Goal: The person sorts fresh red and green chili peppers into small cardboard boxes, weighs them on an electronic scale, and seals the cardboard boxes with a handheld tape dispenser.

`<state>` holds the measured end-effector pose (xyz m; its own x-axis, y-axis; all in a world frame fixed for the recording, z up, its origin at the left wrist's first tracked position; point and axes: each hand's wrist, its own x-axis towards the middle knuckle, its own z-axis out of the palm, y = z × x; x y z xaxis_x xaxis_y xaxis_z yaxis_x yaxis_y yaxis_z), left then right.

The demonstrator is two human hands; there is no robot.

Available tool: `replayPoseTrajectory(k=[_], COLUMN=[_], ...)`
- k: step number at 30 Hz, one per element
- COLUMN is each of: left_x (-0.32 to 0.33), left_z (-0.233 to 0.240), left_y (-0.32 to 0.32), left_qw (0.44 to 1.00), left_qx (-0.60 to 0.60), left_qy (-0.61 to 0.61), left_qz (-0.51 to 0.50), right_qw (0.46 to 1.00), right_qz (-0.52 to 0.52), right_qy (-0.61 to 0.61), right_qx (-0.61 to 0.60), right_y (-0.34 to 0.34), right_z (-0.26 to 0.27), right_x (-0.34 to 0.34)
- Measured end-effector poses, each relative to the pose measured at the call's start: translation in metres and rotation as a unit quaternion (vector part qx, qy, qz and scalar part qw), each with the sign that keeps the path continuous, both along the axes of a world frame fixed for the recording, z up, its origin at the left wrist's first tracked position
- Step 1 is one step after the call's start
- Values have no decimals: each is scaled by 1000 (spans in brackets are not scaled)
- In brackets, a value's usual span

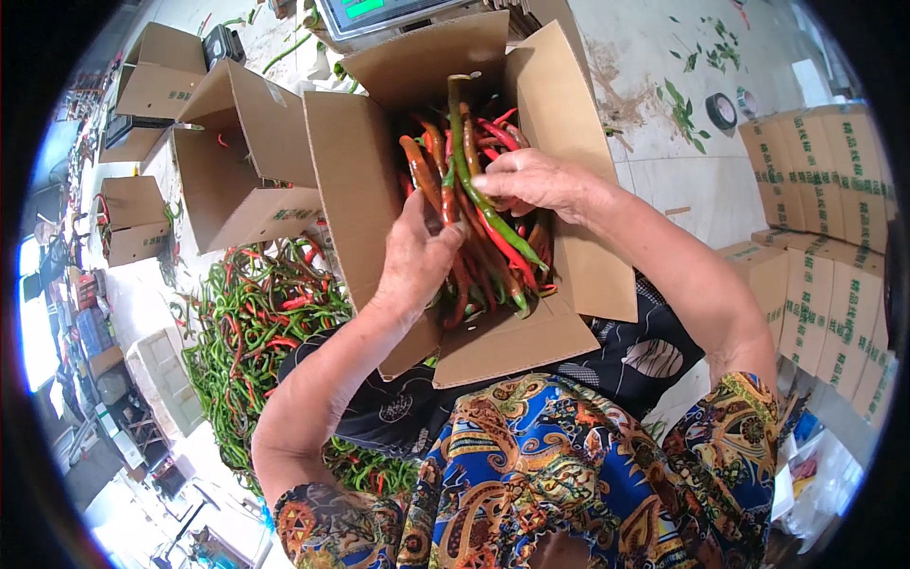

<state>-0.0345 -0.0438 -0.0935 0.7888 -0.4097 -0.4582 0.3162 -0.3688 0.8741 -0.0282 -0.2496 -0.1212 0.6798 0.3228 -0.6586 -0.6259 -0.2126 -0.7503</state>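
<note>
An open cardboard box (604, 284) stands before me with its flaps spread, holding many long red, brown and green chili peppers (490, 284). Inside it, my left hand (419, 249) is at the left side of the peppers, thumb and fingers around some reddish ones. My right hand (533, 181) lies over the upper right of the peppers, its fingertips beside a long green chili pepper (466, 171) on top. The fingers of my right hand are partly hidden, so its hold is unclear.
A large heap of green and red peppers (263, 327) lies on the floor at left, below open cardboard boxes (213, 171). A scale (384, 14) stands beyond my box. Tape rolls (721, 112), leaves and stacked printed cartons (825, 171) are at right.
</note>
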Motion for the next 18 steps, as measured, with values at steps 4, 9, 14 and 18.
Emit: replayPoseTrajectory(k=[4,9,14,18], left_x=[-18,-40,-42,-47], left_z=[-5,-9,-5,3], left_y=[-1,-3,-6,-3], left_qw=[995,987,988,981], left_qx=[-89,-64,-96,-152], left_qy=[19,-149,-115,-108], left_qz=[45,19,42,56], right_qw=[999,997,988,986], right_qz=[-4,26,-55,-72], right_qy=[-33,-52,-143,-14], right_qx=[29,43,8,152], right_y=[4,-1,17,21], right_z=[10,36,36,36], right_x=[-5,-9,-18,-23])
